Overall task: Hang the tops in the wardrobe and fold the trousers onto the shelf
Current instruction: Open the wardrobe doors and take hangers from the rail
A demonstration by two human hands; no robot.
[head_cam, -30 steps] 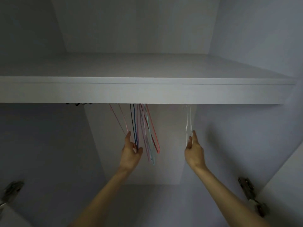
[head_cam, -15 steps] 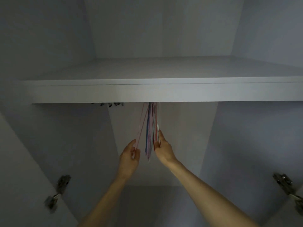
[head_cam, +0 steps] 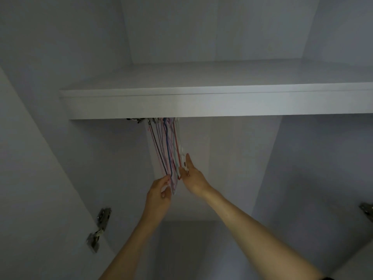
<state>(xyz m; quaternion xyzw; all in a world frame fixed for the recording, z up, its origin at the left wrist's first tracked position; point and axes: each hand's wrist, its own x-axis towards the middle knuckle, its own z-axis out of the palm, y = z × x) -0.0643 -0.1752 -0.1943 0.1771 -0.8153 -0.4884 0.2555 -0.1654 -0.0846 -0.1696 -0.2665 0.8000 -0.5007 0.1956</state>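
A bunch of thin coloured hangers [head_cam: 167, 150] is seen hanging under the white shelf [head_cam: 201, 104] at 12 o'clock. Its lower ends are pinched at 7 o'clock by the left hand [head_cam: 159, 196], thumb and fingers curled. At 5 o'clock the right hand [head_cam: 192, 178] is laid against the bunch; what its grip holds cannot be told. A door hinge [head_cam: 100, 229] is fixed at 8 o'clock.

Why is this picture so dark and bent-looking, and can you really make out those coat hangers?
Head view: dim, greyish light inside the white wardrobe; the white shelf front edge catches the most light. The wide lens splays the side walls outward. The bunch of thin coloured wire hangers is soft, its strands hard to count. Left hand and right hand look slightly blurred.
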